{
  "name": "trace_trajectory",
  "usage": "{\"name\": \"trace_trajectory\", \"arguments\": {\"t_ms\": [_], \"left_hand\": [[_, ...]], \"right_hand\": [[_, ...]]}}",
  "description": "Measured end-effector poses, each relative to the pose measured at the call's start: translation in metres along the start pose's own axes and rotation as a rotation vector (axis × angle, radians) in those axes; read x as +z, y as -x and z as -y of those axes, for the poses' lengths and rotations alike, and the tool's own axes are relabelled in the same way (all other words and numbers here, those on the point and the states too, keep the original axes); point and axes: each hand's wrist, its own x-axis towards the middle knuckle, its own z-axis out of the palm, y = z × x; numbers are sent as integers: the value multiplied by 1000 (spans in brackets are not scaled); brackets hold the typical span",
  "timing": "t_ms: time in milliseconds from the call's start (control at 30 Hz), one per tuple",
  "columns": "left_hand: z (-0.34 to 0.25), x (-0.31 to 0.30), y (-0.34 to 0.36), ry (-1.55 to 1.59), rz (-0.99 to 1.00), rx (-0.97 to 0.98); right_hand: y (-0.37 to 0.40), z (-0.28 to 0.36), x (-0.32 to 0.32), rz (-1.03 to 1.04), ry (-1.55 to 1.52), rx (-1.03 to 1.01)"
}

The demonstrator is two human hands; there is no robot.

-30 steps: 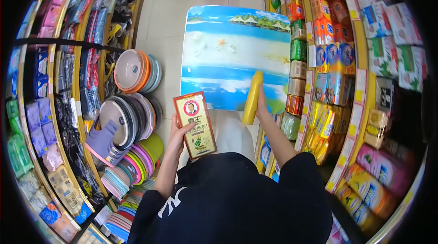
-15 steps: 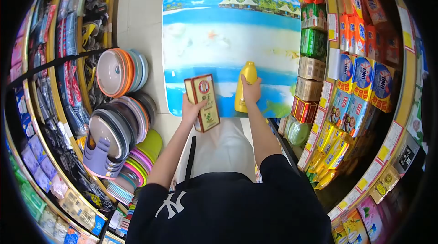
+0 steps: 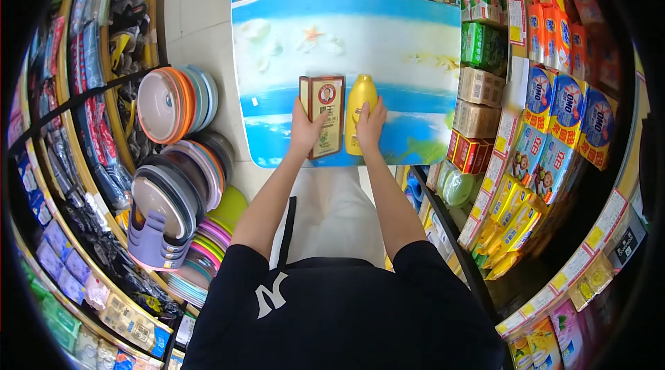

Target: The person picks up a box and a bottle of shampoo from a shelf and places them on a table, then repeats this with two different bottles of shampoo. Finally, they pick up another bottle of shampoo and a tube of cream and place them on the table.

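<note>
With the dial centred on the tabletop [image 3: 388,38], my left hand [image 3: 305,131] grips the red-edged box [image 3: 334,121], thumb across its front, just past six o'clock. My right hand [image 3: 372,124] wraps the yellow bottle [image 3: 360,93] just beside it, a shade before six; whether either bears on the surface I cannot tell. Stacked basins [image 3: 166,103] stand between eight and nine, a grey-purple holder [image 3: 156,238] near half past seven. A strip of pale floor [image 3: 197,3] runs between basins and table. Toward half past three, brown cartons [image 3: 478,86] crowd close along the right edge, OMO packs [image 3: 540,96] beyond. The near edge lies under my wrists; printed beach stretches from my fingers to the rounded far edge at twelve.
</note>
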Motion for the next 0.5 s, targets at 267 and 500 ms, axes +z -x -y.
{"name": "trace_trajectory", "arguments": {"t_ms": [267,500], "left_hand": [[28,11,2,-303,-151,-116],[-4,-36,0,117,84,-431]], "right_hand": [[-9,-7,23,315,-785,424],[-18,-24,6,585,-336,239]]}}
